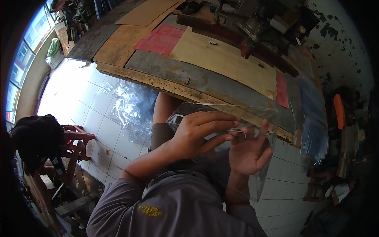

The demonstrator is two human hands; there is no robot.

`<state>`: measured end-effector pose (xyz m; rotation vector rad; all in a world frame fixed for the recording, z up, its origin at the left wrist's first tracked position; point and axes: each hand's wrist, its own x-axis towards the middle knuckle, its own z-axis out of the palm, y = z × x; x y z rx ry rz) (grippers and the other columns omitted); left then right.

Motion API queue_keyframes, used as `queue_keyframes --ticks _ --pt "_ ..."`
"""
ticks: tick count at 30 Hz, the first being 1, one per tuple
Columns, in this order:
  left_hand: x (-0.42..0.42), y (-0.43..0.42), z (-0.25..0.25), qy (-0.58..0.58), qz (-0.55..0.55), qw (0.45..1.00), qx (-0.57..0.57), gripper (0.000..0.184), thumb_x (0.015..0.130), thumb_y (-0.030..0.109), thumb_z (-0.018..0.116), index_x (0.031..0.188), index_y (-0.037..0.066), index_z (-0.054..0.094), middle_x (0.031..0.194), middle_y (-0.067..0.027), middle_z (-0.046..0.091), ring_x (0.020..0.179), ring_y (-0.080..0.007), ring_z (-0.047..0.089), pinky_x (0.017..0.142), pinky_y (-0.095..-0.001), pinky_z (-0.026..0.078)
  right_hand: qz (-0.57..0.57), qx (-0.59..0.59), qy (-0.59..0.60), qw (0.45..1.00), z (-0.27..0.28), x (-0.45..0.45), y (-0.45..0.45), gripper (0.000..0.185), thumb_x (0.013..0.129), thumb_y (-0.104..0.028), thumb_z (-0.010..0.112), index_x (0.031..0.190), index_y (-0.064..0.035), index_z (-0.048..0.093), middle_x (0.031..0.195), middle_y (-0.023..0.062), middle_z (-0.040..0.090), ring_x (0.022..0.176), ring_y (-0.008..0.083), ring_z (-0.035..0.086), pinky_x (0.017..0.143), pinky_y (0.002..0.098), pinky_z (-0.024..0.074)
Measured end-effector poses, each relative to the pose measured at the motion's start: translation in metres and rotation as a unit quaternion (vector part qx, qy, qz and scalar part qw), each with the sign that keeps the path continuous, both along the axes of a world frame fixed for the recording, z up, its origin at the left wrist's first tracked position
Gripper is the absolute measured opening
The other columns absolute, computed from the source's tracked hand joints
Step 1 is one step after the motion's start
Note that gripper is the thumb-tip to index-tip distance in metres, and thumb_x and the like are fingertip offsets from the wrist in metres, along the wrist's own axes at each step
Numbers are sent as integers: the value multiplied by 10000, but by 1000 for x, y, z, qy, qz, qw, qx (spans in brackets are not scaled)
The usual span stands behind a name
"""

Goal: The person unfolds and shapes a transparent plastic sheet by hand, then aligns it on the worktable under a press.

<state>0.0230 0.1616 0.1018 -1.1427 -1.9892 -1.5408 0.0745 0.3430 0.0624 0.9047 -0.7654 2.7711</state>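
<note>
A clear plastic bag or sheet (256, 185) spans my lap and rises to the bench edge. My left hand (197, 132) lies over it, palm down, its thumb and fingers closing on a fold of the plastic. My right hand (246, 154) is palm up, seen through the plastic, with fingers apart and the thumb stretched out. Some of its fingertips touch the fold by my left thumb. Whether this hand is inside the bag or only behind it, I cannot tell.
A wooden bench (166, 81) carries a yellow sheet (221, 59), red pieces (160, 39) and a dark metal press-like device (252, 27). Crumpled clear plastic (132, 106) lies on the tiled floor. Stacked clear plastic (314, 118) hangs at right. Another person (39, 138) sits at left near a red stool (79, 136).
</note>
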Motion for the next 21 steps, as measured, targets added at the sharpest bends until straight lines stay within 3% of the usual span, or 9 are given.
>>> queue_keyframes --ticks 6,9,12,15,18,21 --pt "1 1 -4 30 30 999 3 272 863 75 764 1131 41 735 1137 -117 767 1024 -263 757 833 -348 606 -12 35 39 999 -26 -3 9 731 1087 -584 237 1568 -43 341 1426 254 530 1391 414 460 1176 535 342" --pt "2 0 -6 43 42 998 7 240 871 64 756 1108 33 731 1113 -125 772 993 -269 766 808 -341 609 -40 111 86 989 -25 -8 12 751 1083 -566 315 1598 -23 260 1488 263 478 1429 404 422 1190 517 316" --pt "4 -4 -5 51 65 996 20 184 885 51 741 1067 24 726 1100 -136 774 981 -274 769 795 -338 611 -119 98 32 988 -14 -7 5 860 1048 -563 438 1636 -20 125 1578 269 367 1487 403 344 1214 507 272" --pt "1 -7 -10 57 73 995 27 148 896 54 734 1039 16 718 1087 -145 775 981 -278 770 796 -343 614 -268 216 -18 939 -8 -7 0 1067 948 -611 611 1651 -33 54 1653 246 247 1526 379 285 1221 452 220" --pt "3 -8 -9 58 64 996 25 155 897 65 739 1043 19 720 1074 -143 777 979 -280 771 801 -348 615 -323 273 -17 906 -5 -5 -5 1028 978 -592 550 1652 -33 12 1693 262 122 1567 395 184 1246 498 217" --pt "4 -6 -12 70 70 994 36 161 894 74 746 1043 21 721 1070 -142 777 972 -286 772 800 -351 616 -322 275 -29 906 2 -4 -14 1041 964 -609 566 1652 -30 40 1702 258 88 1565 393 195 1249 487 217"
